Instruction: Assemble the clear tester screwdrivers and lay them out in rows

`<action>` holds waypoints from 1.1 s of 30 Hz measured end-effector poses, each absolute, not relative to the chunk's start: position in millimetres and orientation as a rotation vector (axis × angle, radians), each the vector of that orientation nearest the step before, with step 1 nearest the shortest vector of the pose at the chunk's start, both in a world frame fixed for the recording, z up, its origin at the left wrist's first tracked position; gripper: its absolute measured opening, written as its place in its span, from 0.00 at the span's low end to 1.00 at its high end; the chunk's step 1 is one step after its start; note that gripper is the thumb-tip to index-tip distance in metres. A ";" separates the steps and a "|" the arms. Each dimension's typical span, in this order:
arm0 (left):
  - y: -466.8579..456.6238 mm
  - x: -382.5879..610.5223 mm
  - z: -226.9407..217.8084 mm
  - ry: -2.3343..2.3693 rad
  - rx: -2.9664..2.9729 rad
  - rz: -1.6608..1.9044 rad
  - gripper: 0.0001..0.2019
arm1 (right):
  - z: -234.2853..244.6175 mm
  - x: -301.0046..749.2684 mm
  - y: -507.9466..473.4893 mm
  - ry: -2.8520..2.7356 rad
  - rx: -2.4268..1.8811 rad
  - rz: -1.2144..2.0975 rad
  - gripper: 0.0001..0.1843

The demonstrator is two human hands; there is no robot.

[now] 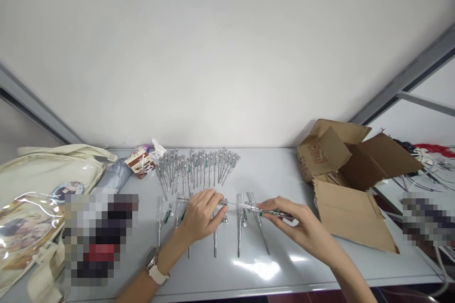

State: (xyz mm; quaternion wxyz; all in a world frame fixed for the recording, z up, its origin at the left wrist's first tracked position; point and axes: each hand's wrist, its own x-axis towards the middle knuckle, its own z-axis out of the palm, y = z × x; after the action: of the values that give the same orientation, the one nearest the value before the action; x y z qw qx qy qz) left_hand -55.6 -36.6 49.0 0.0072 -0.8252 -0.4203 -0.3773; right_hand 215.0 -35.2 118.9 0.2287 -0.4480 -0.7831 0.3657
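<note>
as the head camera looks down on the bench, your left hand and your right hand share a single screwdriver-style voltage tester, held level across the front of the white bench; your left hand closes over its thin metal shaft, fingers curled on top, while your right hand pinches the clear plastic handle, with its green insert, between thumb and fingertips; neither hand has let go, and the tester sits in the air between them, just above the others; under your hands lie several loose clear testers, their slim shafts pointing toward you, with small green parts off to the left; further out, a dense row of testers fans across the far edge, their glossy bodies and steel tips catching the light; a white-strapped wristwatch circles your left wrist; to the right, a corrugated cardboard box gapes open, one limp brown flap lying on the bench; on the left, a canvas tote bag with a clear vinyl window slumps against the wall.
</note>
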 end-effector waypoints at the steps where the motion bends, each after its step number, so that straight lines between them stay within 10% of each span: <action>1: -36.4 -55.3 48.3 -1.315 -2.576 -1.171 0.05 | 118.9 215.6 -35.2 -2.152 -1.247 1.023 0.13; 33: -35.5 -57.2 54.1 -1.279 -2.766 -1.201 0.07 | 138.6 205.2 -23.6 -2.355 -1.208 1.194 0.20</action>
State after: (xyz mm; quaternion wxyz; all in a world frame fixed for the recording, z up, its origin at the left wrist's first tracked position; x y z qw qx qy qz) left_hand -57.2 -35.5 54.1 -0.0667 -0.8426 -0.3896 -0.3658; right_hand 205.2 -23.6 138.6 0.1186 -0.4132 -0.8053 0.4083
